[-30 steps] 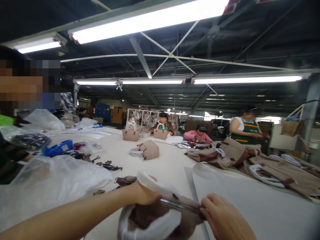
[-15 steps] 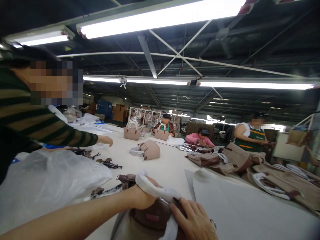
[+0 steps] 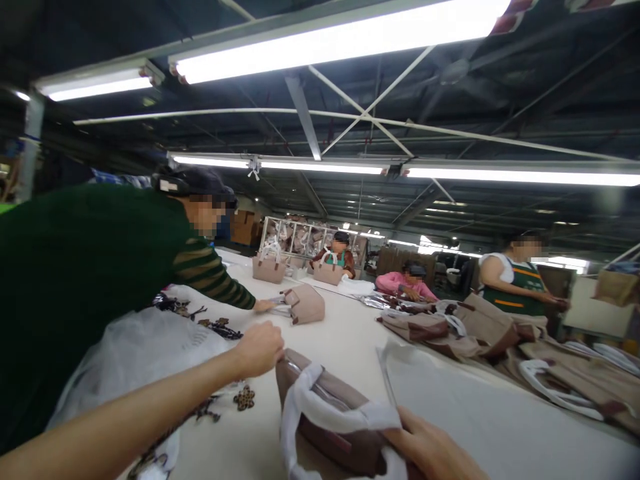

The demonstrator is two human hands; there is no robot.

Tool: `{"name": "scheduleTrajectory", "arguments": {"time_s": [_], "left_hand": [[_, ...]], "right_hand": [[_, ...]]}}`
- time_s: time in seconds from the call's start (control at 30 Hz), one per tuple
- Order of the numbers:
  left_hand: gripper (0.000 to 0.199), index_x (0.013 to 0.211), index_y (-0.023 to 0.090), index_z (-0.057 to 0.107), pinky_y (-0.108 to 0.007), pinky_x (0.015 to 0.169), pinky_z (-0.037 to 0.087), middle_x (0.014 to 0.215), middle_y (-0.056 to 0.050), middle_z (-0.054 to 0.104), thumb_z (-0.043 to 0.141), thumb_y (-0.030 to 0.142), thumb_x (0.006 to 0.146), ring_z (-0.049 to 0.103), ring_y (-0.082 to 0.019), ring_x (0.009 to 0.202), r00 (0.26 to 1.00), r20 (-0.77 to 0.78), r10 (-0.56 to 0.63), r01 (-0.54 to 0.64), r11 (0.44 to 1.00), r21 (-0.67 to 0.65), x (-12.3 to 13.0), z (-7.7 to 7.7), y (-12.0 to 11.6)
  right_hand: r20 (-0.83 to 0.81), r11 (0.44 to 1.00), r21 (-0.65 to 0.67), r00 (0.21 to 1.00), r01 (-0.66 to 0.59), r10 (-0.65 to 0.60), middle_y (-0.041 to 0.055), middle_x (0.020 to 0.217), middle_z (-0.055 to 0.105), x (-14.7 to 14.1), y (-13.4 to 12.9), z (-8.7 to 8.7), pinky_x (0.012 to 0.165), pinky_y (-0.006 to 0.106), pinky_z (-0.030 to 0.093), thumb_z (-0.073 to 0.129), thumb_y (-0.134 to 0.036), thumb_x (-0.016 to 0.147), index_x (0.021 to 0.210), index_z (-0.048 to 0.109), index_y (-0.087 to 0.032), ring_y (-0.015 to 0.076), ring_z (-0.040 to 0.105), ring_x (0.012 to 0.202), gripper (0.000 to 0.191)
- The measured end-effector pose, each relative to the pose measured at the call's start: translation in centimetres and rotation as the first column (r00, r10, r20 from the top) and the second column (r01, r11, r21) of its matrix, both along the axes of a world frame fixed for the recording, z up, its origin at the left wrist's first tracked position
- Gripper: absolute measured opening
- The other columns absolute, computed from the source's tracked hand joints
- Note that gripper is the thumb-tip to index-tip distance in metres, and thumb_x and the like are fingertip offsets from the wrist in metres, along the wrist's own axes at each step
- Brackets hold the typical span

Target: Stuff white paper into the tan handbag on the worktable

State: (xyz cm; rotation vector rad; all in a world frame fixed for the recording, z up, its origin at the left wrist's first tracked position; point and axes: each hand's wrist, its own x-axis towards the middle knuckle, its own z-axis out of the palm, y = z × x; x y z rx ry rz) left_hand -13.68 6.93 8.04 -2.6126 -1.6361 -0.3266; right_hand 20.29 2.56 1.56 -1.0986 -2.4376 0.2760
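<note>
A taupe handbag [image 3: 346, 391] stands in front of me at the bottom of the view, its zipped top facing up. White wrapping covers its handles [image 3: 300, 407], which arch over the opening. My left hand [image 3: 261, 348] is closed, pinching the bag's far left top corner. At the right end my right hand [image 3: 437, 443] grips the bag beside the wrapped handle; its fingertips are partly hidden. A dark flower-shaped charm [image 3: 245, 398] lies on the table left of the bag, with more charms [image 3: 217, 328] behind my left forearm.
A co-worker in green [image 3: 125, 260] leans in from the left, one hand at another handbag [image 3: 307, 305]. Clear plastic [image 3: 145, 347] lies at left. White sheets [image 3: 465, 393] and piled taupe bags [image 3: 500, 327] are at right. Other people sit or stand farther back.
My left hand has moved from beneath the wrapped handle to the bag's left corner. The bag has shifted right and turned. The co-worker has leaned forward and reached the other handbag.
</note>
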Motion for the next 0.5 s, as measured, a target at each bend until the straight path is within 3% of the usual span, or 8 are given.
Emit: {"name": "scheduleTrajectory", "arguments": {"time_s": [0.13,0.23,0.33,0.4,0.5], "left_hand": [[0.025,0.059,0.016,0.054,-0.04,0.087,0.047,0.09,-0.01,0.064,0.05,0.023,0.082,0.059,-0.025,0.09,0.98,0.196,-0.018,0.029,0.998,-0.053,-1.4,-0.4,0.6],[0.025,0.065,0.017,0.054,-0.035,0.094,0.045,0.094,-0.007,0.063,0.047,0.028,0.086,0.059,-0.021,0.094,0.901,0.432,-0.035,0.084,0.992,-0.096,-1.5,-1.6,1.3],[0.04,0.105,0.017,0.056,-0.036,0.096,0.047,0.123,-0.013,0.06,0.027,0.042,0.097,0.057,-0.023,0.114,0.716,0.697,0.049,0.104,0.979,-0.176,-1.5,-4.4,2.2],[0.057,0.135,0.015,0.038,-0.041,0.1,0.046,0.148,-0.02,0.042,0.009,0.049,0.099,0.049,-0.026,0.131,0.562,0.817,0.126,0.143,0.959,-0.246,-1.2,-6.9,2.7],[0.07,0.151,0.016,0.01,-0.047,0.109,0.038,0.16,-0.021,0.021,-0.001,0.058,0.096,0.033,-0.028,0.144,0.374,0.909,0.184,0.246,0.925,-0.289,0.2,-10.6,3.1]], "right_hand": [[0.005,0.997,-0.081,1.0,-0.007,0.007,0.0071,0.11,0.069,1.0,-0.3,1.0,0.086,0.027,0.049,0.057,-0.011,0.074,0.115,0.07,-0.027,0.025,0.065,0.1,0.045],[0.005,0.994,-0.113,1.0,0.006,-0.006,0.0096,0.124,0.064,1.0,-0.6,1.7,0.095,0.029,0.046,0.058,-0.016,0.079,0.127,0.063,-0.027,0.0261,0.061,0.114,0.05],[0.054,0.994,-0.075,0.996,0.078,-0.074,0.0086,0.12,0.064,1.0,-0.9,1.7,0.092,0.03,0.048,0.063,-0.016,0.077,0.131,0.06,-0.029,0.0252,0.062,0.109,0.056],[0.106,0.991,0.008,0.985,0.136,-0.136,0.0069,0.112,0.065,1.3,-0.8,1.3,0.088,0.032,0.049,0.067,-0.017,0.077,0.133,0.058,-0.033,0.0256,0.062,0.104,0.059],[0.159,0.959,0.235,0.966,0.162,-0.202,0.0064,0.108,0.065,2.2,-0.3,-0.3,0.086,0.04,0.05,0.074,-0.029,0.078,0.128,0.06,-0.037,0.0289,0.061,0.1,0.053]]}}
